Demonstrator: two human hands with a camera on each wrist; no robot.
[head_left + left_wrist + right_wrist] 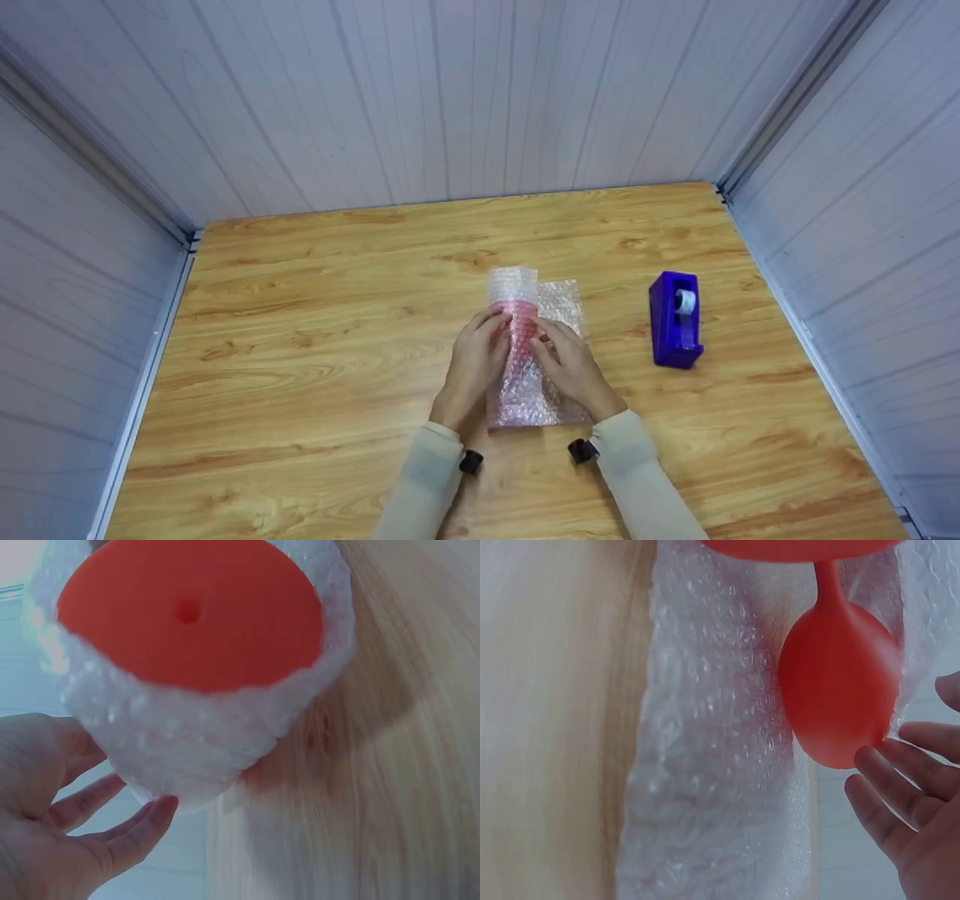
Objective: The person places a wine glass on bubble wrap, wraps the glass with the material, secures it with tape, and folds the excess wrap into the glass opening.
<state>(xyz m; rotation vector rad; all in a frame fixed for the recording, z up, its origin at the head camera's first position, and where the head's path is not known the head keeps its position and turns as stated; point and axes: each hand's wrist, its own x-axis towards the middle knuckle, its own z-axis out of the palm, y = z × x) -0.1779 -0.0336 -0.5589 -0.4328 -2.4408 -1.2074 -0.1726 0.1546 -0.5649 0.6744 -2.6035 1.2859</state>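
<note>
A red goblet (841,682) with a round base (225,630), thin stem and bowl lies on its side in bubble wrap (559,300). One layer passes over it, and the red shows through in the head view. My left hand (474,356) grips the wrap along the goblet's left side. From the right, my right hand (571,364) rests lightly extended fingers (900,791) against the bowl and the edge of the wrap. In the right wrist view the far side of the bowl is hidden.
A blue tape dispenser (675,321) with a white roll stands on the wooden table (315,300), to the right of the wrap. The wrap's flat part extends under the right hand. Pale panel walls (465,97) border the table at the back and sides.
</note>
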